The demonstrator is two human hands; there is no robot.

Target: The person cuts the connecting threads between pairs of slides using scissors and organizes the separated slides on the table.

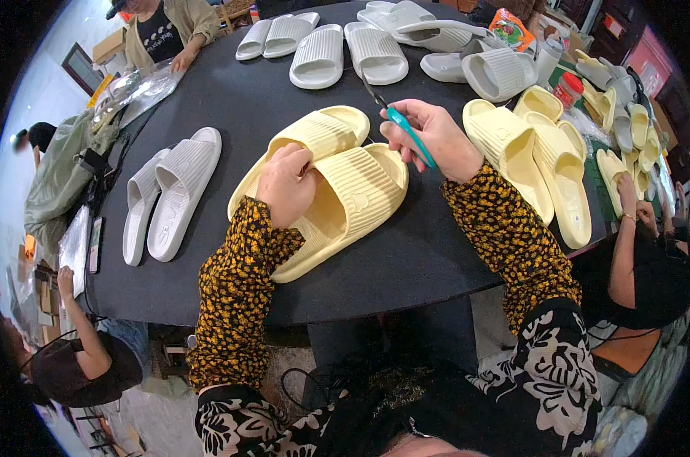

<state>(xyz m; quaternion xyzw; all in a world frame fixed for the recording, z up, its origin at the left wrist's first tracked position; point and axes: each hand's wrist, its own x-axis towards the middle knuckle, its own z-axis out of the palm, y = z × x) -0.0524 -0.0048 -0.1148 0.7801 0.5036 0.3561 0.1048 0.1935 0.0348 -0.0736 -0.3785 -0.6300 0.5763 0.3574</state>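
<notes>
A pair of pale yellow ribbed slippers lies in front of me, with toes pointing up and to the right. My left hand [286,183] is closed at the inner edges of their straps, between the left slipper [314,131] and the right slipper [360,194]; its fingertips are partly hidden. Just beyond the right slipper's toe, my right hand [436,141] is closed around teal-handled scissors [410,137], seen edge-on. Their dark, thin blades point away from me toward a grey slipper [376,53] at the back.
On the dark round table [231,297], a grey slipper pair [185,194] lies left, another yellow pair [550,164] right, and several grey slippers [317,57] at the back. A red-lidded jar [568,90] and spray can [547,61] stand right. Co-workers sit on both sides; another person [166,34] works far left.
</notes>
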